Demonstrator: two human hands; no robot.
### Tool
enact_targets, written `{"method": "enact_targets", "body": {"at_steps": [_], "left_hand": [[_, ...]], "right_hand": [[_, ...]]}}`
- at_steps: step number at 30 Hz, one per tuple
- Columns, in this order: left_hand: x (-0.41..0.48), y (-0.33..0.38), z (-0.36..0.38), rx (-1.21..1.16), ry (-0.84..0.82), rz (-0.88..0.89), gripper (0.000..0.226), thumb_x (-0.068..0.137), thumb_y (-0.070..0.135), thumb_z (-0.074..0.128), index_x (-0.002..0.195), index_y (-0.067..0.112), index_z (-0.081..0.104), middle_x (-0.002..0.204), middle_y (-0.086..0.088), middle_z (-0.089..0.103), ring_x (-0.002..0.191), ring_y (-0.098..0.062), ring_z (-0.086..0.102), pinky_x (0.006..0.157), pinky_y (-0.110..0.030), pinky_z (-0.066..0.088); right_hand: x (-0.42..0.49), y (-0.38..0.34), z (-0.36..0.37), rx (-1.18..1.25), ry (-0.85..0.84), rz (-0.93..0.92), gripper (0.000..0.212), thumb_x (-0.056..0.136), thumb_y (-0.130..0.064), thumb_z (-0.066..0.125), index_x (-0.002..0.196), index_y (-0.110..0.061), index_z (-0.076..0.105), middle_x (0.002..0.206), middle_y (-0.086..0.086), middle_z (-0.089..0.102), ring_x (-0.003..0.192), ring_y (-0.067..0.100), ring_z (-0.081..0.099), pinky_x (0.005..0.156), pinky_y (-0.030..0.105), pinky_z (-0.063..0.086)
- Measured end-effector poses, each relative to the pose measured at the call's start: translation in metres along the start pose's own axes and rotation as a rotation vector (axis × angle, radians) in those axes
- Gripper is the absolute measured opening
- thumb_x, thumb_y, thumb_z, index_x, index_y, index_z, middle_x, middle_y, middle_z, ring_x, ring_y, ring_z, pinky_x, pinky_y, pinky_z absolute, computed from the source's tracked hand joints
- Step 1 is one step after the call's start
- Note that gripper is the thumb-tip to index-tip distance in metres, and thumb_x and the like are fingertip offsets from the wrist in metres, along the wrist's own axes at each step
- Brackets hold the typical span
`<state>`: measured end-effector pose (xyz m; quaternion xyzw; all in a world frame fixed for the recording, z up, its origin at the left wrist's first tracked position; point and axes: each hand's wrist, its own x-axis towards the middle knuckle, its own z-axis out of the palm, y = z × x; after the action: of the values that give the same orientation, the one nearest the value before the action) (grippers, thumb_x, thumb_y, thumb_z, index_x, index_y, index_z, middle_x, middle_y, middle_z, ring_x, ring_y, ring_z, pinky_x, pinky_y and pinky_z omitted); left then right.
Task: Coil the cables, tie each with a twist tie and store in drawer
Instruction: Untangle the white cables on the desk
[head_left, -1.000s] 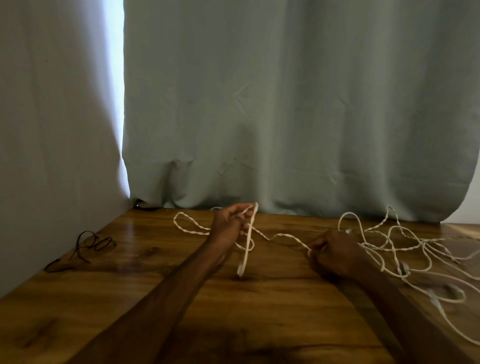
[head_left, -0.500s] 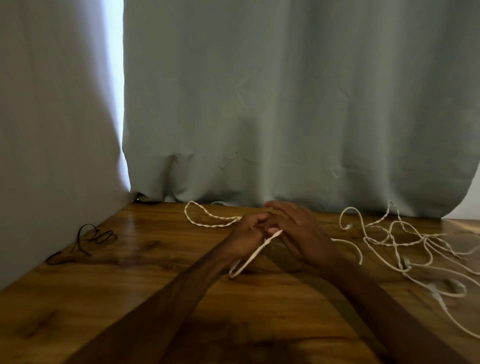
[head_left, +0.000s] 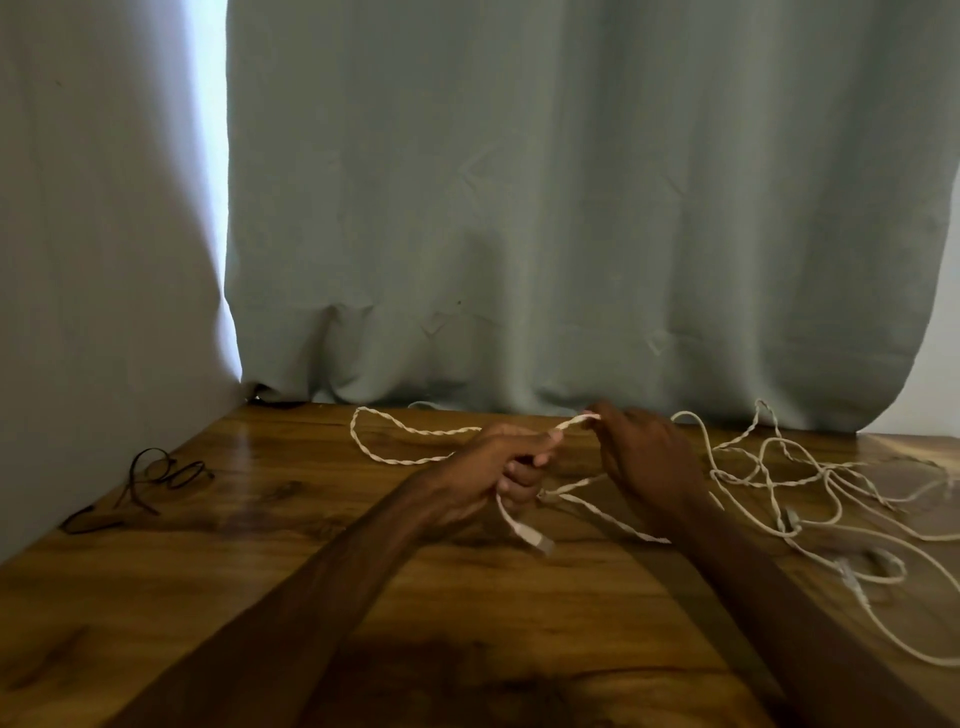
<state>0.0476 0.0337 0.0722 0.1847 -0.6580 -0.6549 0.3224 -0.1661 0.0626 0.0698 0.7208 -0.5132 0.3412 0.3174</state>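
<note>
The left hand (head_left: 501, 467) is curled round a white braided cable (head_left: 571, 423), whose plug (head_left: 540, 543) hangs just below its fingers. The right hand (head_left: 647, 460) pinches the same cable at its fingertips, close beside the left, with a short stretch taut between them. A loop trails left of the left hand. Right of the right hand lies a tangle of white cables (head_left: 789, 483); far left, dark ties (head_left: 156, 475) lie on the wooden table (head_left: 260, 519).

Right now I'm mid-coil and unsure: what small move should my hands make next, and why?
Probably bring the right hand to the left hand, adding its pinched stretch of white cable as another loop: much cable lies loose on the table.
</note>
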Motion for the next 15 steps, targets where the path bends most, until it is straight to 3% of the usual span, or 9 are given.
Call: {"method": "enact_targets", "body": {"at_steps": [2, 4, 8, 11, 13, 15], "left_hand": [[0.002, -0.001, -0.007, 0.041, 0.091, 0.052, 0.041, 0.108, 0.031, 0.047, 0.068, 0.021, 0.049, 0.053, 0.011, 0.024, 0.043, -0.006, 0.018, 0.041, -0.02, 0.017], [0.003, 0.001, -0.017, 0.018, 0.224, 0.102, 0.04, 0.107, 0.033, 0.049, 0.069, 0.021, 0.05, 0.052, 0.011, 0.022, 0.042, -0.006, 0.016, 0.039, -0.018, 0.015], [0.002, 0.005, -0.034, -0.012, 0.371, 0.184, 0.034, 0.105, 0.033, 0.053, 0.076, 0.016, 0.056, 0.05, 0.011, 0.024, 0.04, -0.005, 0.017, 0.035, -0.017, 0.019], [0.001, 0.003, -0.039, 0.006, 0.402, 0.204, 0.032, 0.105, 0.033, 0.055, 0.08, 0.013, 0.059, 0.051, 0.009, 0.025, 0.04, -0.005, 0.019, 0.035, -0.018, 0.019], [0.002, 0.002, -0.044, -0.002, 0.41, 0.212, 0.032, 0.104, 0.035, 0.056, 0.08, 0.013, 0.06, 0.05, 0.009, 0.026, 0.038, -0.005, 0.02, 0.035, -0.018, 0.019], [0.002, 0.004, -0.049, -0.042, 0.414, 0.203, 0.034, 0.103, 0.036, 0.056, 0.078, 0.014, 0.058, 0.048, 0.011, 0.026, 0.036, -0.004, 0.02, 0.035, -0.018, 0.018]], "right_hand": [[-0.002, 0.007, -0.005, 0.299, -0.029, 0.125, 0.035, 0.102, -0.04, 0.035, 0.089, -0.024, 0.064, 0.082, -0.002, 0.07, 0.077, 0.022, 0.065, 0.071, 0.037, 0.048], [-0.002, 0.009, -0.012, 0.605, -0.074, 0.283, 0.04, 0.107, -0.041, 0.046, 0.083, -0.022, 0.071, 0.086, -0.011, 0.076, 0.085, 0.008, 0.069, 0.081, 0.032, 0.05], [0.001, -0.002, -0.023, 1.058, -0.16, 0.528, 0.033, 0.1, -0.033, 0.061, 0.094, -0.004, 0.076, 0.089, 0.006, 0.08, 0.092, 0.02, 0.075, 0.093, 0.032, 0.052], [0.002, -0.005, -0.022, 1.165, -0.093, 0.586, 0.033, 0.101, -0.029, 0.061, 0.088, 0.0, 0.069, 0.074, 0.016, 0.072, 0.073, 0.03, 0.072, 0.082, 0.035, 0.055], [0.002, -0.004, -0.02, 1.147, -0.028, 0.592, 0.029, 0.1, -0.027, 0.063, 0.087, -0.001, 0.068, 0.065, 0.014, 0.061, 0.057, 0.031, 0.059, 0.061, 0.037, 0.055], [0.0, 0.001, -0.018, 1.047, 0.023, 0.549, 0.025, 0.1, -0.027, 0.064, 0.091, -0.005, 0.07, 0.061, 0.012, 0.056, 0.051, 0.026, 0.049, 0.045, 0.031, 0.046]]}}
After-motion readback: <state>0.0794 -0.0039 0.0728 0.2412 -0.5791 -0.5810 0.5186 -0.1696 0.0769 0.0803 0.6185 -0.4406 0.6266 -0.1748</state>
